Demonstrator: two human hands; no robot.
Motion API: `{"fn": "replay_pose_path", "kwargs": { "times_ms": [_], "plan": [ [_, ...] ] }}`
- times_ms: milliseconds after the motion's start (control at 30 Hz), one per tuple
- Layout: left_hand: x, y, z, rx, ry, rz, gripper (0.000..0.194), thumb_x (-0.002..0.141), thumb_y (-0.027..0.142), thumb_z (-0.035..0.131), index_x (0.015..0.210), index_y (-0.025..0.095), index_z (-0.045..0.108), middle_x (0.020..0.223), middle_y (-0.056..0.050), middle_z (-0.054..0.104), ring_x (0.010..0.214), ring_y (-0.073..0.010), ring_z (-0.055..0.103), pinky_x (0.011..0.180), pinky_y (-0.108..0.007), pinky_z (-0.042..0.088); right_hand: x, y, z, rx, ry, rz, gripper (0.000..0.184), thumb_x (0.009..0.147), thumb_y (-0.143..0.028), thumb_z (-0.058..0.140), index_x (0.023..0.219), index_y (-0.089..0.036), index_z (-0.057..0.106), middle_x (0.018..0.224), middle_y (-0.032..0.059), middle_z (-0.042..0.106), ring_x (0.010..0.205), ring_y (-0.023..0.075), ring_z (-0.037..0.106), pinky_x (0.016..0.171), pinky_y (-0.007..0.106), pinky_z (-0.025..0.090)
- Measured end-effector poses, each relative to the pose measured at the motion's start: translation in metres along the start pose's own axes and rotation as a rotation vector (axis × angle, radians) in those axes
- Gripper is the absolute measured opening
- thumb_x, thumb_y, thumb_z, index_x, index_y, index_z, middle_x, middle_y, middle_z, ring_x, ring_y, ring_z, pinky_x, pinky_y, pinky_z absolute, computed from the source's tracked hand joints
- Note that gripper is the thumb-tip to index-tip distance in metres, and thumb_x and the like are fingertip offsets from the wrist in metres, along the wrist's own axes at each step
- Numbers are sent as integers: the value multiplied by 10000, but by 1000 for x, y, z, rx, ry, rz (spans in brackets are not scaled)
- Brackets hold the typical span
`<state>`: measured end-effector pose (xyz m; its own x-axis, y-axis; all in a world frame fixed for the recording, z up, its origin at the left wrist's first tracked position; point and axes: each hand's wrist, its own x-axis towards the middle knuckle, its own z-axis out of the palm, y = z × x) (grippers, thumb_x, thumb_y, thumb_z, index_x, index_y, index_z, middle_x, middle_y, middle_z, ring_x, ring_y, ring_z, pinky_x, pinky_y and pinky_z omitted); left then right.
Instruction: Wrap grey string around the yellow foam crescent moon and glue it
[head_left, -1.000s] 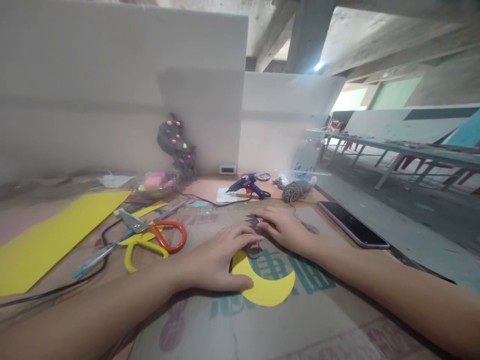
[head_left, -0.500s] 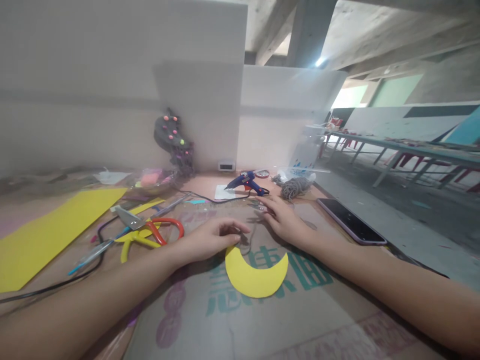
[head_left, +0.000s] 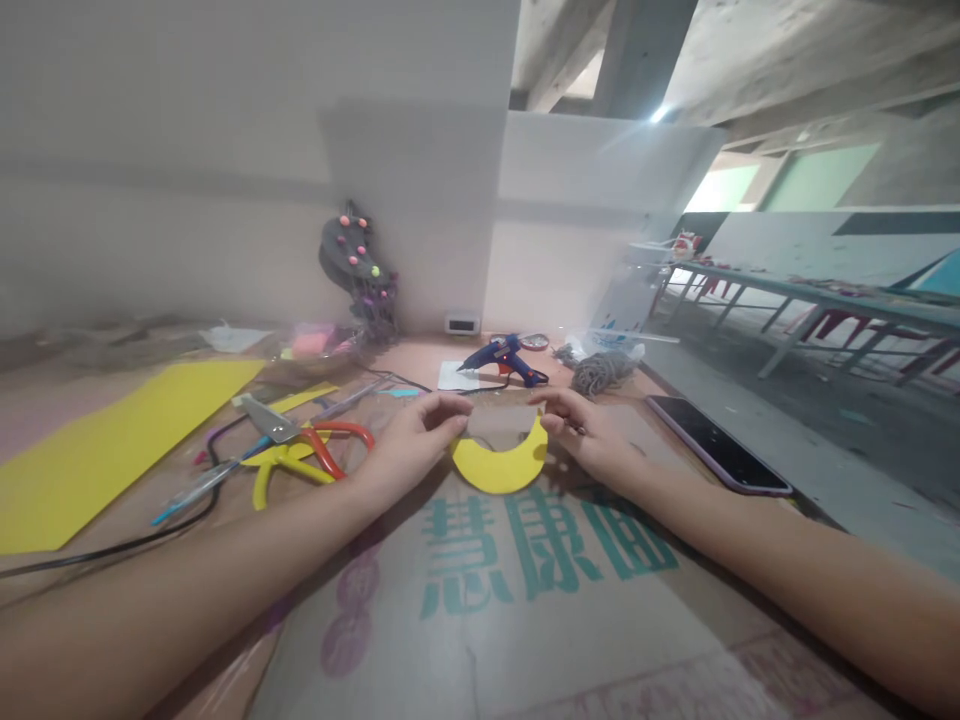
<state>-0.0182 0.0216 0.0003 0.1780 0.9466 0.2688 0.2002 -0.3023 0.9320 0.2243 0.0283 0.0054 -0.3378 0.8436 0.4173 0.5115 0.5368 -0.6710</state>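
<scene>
A yellow paper crescent (head_left: 501, 470) is held by its two tips above the cardboard sheet (head_left: 390, 640). My left hand (head_left: 424, 435) pinches its left tip between thumb and fingers. At the other tip, my right hand (head_left: 581, 430) has its thumb and fingertips closed on the paper. Just beyond the hands a blue hot glue gun (head_left: 502, 355) rests with its nozzle over a small white card (head_left: 452, 377). Red-handled scissors (head_left: 330, 440) lie open left of my left hand, on top of yellow-handled scissors (head_left: 289, 468).
At the left lies a large yellow paper sheet (head_left: 127, 450), crossed lower down by a black cord (head_left: 112, 555). A phone (head_left: 716, 445) lies at the right table edge. Grey yarn (head_left: 602, 372) sits at the back right. A dark decoration with pompoms (head_left: 358, 265) stands by the board.
The crescent has moved up and away from me, lifted off the cardboard. My right hand has closed on its right tip, and my left hand holds the left tip. The view shifted slightly.
</scene>
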Motion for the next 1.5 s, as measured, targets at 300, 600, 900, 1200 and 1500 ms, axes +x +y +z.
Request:
{"fn": "replay_pose_path", "kwargs": {
  "times_ms": [300, 600, 900, 1200, 1500],
  "plan": [
    [-2, 3, -2, -7, 89, 55, 241, 819, 304, 598, 1009, 161, 633, 1017, -60, 673, 964, -202, 616, 848, -321, 477, 6, 0, 4, 95, -2, 171, 284, 841, -439, 562, 956, -181, 596, 764, 7, 569, 652, 133, 517, 577, 250, 416],
    [-4, 4, -3, 42, 104, 84, 214, 817, 304, 592, 975, 165, 632, 964, -44, 669, 911, -189, 615, 825, -302, 476, 8, 3, 3, 66, -38, 163, 303, 845, -442, 547, 951, -175, 643, 846, 42, 654, 731, 169, 600, 614, 261, 470],
    [2, -6, 0, 115, 27, 24, 318, 839, 416, 565, 1034, 170, 612, 980, -55, 641, 858, -186, 589, 756, -299, 459, -5, 1, 4, -183, 73, -90, 241, 876, -382, 501, 748, -197, 587, 650, 5, 554, 585, 135, 477, 535, 240, 392],
    [1, -1, -1, 128, -19, -8, 326, 864, 474, 517, 836, 168, 625, 735, -4, 625, 688, -153, 570, 637, -247, 426, -15, -12, -1, -335, -120, -467, 145, 895, -277, 515, 881, -194, 633, 676, 17, 622, 586, 128, 519, 599, 254, 401],
    [-2, -5, 3, 0, -71, 21, 237, 865, 345, 529, 1007, 180, 624, 938, -42, 680, 843, -177, 646, 750, -283, 491, -12, -7, 0, -197, 0, -196, 311, 937, -404, 446, 1070, -184, 621, 729, 22, 630, 596, 126, 536, 578, 243, 426]
  ]
}}
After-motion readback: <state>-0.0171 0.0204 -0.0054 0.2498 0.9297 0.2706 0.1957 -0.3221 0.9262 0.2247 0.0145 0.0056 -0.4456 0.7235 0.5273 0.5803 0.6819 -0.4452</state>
